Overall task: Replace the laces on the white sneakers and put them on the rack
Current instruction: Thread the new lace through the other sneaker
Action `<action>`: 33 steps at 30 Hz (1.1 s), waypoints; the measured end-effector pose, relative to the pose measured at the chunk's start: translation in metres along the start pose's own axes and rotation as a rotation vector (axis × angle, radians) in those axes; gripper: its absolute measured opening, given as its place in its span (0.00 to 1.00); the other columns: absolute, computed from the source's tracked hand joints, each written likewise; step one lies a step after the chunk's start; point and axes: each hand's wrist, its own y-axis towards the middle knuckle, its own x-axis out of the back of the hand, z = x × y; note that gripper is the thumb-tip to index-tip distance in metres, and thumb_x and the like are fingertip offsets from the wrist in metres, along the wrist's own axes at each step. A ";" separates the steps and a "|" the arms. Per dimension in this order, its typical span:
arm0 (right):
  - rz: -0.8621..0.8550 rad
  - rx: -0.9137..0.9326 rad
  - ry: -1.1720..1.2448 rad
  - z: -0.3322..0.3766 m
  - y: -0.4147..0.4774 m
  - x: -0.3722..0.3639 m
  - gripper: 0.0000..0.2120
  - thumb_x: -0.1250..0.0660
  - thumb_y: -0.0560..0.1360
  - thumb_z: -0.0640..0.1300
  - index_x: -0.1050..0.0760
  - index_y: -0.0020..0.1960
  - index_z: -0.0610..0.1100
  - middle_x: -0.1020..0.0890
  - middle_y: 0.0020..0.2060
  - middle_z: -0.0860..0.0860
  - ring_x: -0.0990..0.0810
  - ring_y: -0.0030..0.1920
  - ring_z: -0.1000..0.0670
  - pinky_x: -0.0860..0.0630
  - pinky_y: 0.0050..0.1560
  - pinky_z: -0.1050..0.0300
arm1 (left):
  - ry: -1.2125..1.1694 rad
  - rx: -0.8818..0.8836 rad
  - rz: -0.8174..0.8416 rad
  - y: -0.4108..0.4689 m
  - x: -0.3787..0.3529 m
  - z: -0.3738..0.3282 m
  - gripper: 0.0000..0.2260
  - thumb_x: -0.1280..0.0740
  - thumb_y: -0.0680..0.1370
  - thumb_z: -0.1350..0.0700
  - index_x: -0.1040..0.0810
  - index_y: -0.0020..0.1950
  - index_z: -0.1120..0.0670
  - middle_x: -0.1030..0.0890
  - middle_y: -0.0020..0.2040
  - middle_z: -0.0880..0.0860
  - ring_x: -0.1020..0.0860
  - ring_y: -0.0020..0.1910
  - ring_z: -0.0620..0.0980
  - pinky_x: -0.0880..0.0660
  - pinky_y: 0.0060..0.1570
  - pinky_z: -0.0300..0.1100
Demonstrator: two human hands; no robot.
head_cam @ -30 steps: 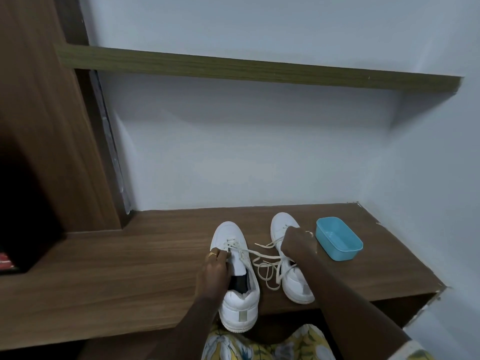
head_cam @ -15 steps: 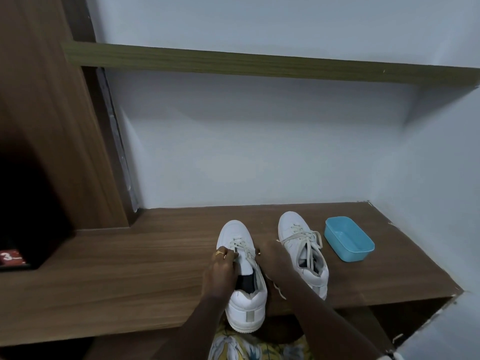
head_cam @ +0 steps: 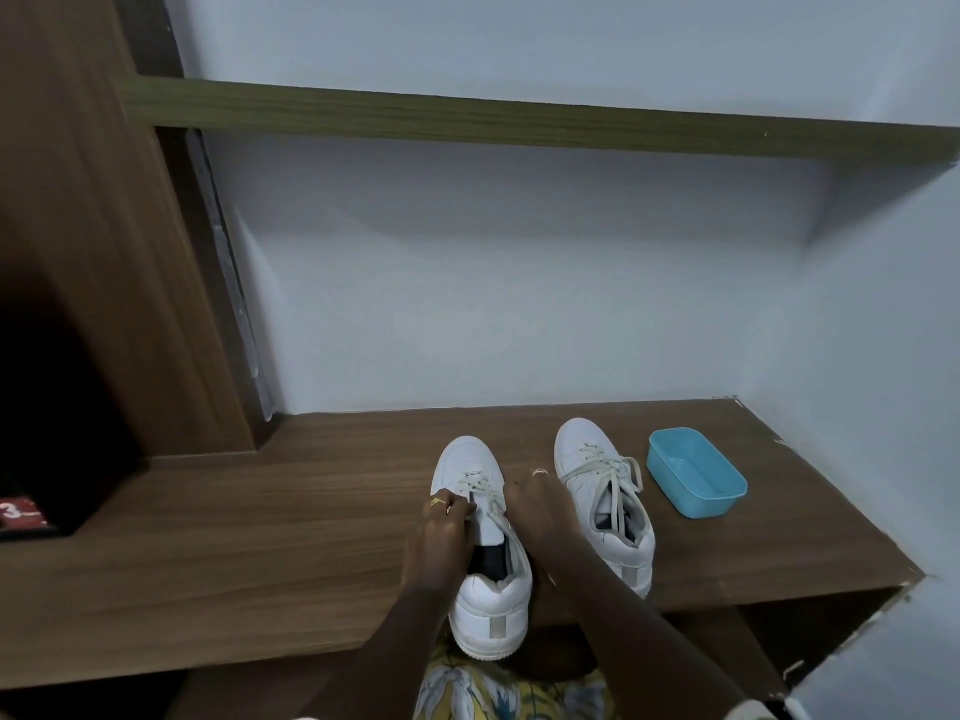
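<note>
Your left hand (head_cam: 441, 532) pinches the lace (head_cam: 480, 485) at the eyelets of the near sneaker (head_cam: 491, 605), fingers curled. Your right hand (head_cam: 540, 506) sits just beside that sneaker's other flank, betw. the 2 shoes. Can't tell if it grips anything, since the fingers are hidden. The near sneaker stands upright on the counter (head_cam: 260, 537), heel past the front edge, laced only at the toe end. The other sneaker (head_cam: 602, 491) stands to its right w/ laces threaded and ends loose. A blue tub (head_cam: 696, 504) sits near it, further right.
</note>
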 end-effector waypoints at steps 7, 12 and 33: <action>0.159 -0.237 0.356 -0.002 -0.005 0.001 0.16 0.39 0.73 0.44 0.38 0.28 0.45 0.30 0.30 0.49 0.27 0.38 0.47 0.34 0.38 0.58 | -0.023 0.004 -0.009 -0.002 0.007 -0.004 0.15 0.17 0.54 0.63 0.19 0.33 0.56 0.23 0.30 0.51 0.24 0.26 0.48 0.33 0.19 0.33; 0.229 -0.467 0.610 0.000 -0.006 -0.003 0.16 0.45 0.80 0.46 0.24 0.58 0.37 0.21 0.56 0.40 0.23 0.56 0.41 0.29 0.51 0.55 | -0.020 0.005 0.028 -0.001 0.008 -0.005 0.15 0.17 0.53 0.63 0.19 0.33 0.56 0.22 0.31 0.51 0.23 0.27 0.48 0.33 0.19 0.33; 0.078 -0.985 1.740 0.005 0.014 0.039 0.12 0.38 0.79 0.37 0.18 0.40 0.38 0.25 0.51 0.41 0.27 0.38 0.48 0.28 0.33 0.60 | -0.029 0.080 0.228 0.007 0.012 0.001 0.13 0.42 0.81 0.56 0.23 0.62 0.57 0.25 0.60 0.54 0.25 0.57 0.53 0.27 0.46 0.44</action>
